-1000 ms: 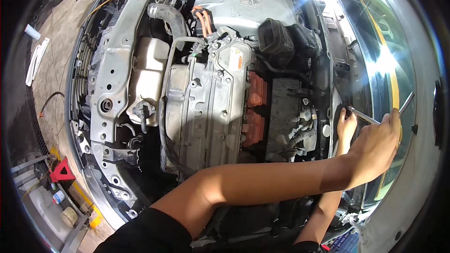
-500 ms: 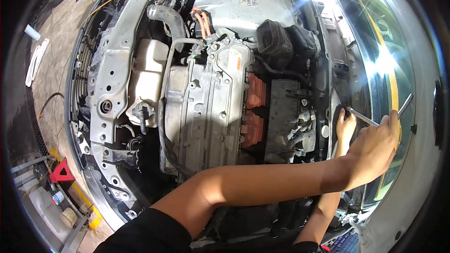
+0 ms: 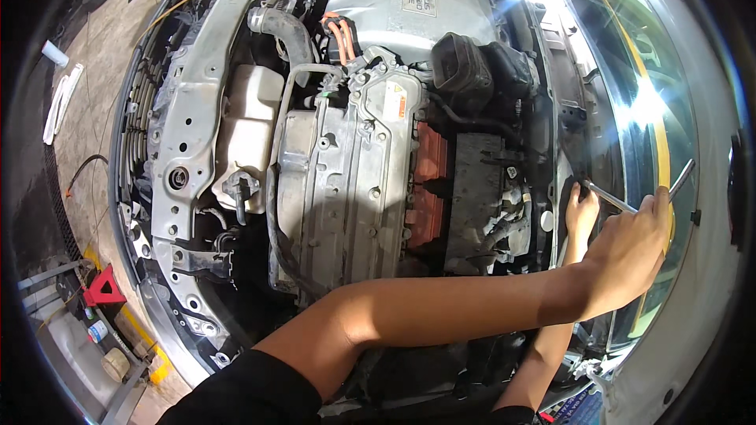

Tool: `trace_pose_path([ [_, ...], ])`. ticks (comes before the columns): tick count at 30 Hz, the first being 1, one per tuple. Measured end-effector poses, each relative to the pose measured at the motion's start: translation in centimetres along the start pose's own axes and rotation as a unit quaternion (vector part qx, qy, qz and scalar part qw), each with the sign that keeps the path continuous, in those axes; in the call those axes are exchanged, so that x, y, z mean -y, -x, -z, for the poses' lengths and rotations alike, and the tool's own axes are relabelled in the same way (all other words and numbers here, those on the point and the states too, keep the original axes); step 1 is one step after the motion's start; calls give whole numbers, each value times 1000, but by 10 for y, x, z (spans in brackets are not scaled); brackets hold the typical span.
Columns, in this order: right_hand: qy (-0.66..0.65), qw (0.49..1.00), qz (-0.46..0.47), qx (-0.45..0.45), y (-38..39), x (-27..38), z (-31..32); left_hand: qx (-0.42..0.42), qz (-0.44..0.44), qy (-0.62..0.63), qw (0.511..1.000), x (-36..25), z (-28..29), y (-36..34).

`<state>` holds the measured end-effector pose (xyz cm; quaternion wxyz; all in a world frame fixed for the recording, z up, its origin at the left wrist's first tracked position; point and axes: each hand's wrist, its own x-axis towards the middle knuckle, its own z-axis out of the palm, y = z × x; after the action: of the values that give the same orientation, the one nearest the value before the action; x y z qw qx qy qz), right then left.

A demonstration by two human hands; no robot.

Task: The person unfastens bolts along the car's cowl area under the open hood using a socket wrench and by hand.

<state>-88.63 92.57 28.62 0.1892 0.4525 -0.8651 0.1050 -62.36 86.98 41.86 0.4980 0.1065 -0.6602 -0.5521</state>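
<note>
Reaching across the engine bay from the lower left, my left arm passes above my right forearm. My left hand (image 3: 630,248) is closed round the handle of a T-handle wrench (image 3: 613,196) over the base of the windshield (image 3: 630,161). One end of the crossbar sticks out beyond the fingers. The slim metal shaft runs left to my right hand (image 3: 581,208), whose fingers are curled about its far end beside the dark cowl (image 3: 572,94). What the wrench tip sits on is hidden by those fingers.
Left of my hands lies the open engine bay, with a silver engine cover (image 3: 386,0), a metal inverter case (image 3: 346,189), orange cables (image 3: 340,38) and a white reservoir (image 3: 250,122). The raised hood's edge (image 3: 701,267) curves along the right. A red stand (image 3: 104,289) is on the floor.
Almost nothing differs. Both hands keep their grip on the wrench, and the handle end has shifted only very slightly.
</note>
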Motion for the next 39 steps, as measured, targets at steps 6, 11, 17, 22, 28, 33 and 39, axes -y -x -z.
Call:
trace_pose_path([
  [6,-13,1000,11,-5,2,5,-2,8,8,-1,1000,1,3,1],
  [11,5,1000,12,-15,1,1,-1,-6,4,-4,1000,-1,2,1],
  [17,-14,999,22,-31,2,9,-7,-6,5,-19,1000,3,0,2],
  [22,22,1000,13,-6,1,7,4,-41,-17,-22,999,0,-1,3],
  [28,16,999,26,-17,-2,-5,4,0,0,-32,999,-4,0,2],
  [33,0,1000,7,-4,1,7,-2,2,1,-40,999,4,-1,2],
  [39,4,1000,9,-9,0,5,3,1,4,-23,1000,1,-2,0],
])
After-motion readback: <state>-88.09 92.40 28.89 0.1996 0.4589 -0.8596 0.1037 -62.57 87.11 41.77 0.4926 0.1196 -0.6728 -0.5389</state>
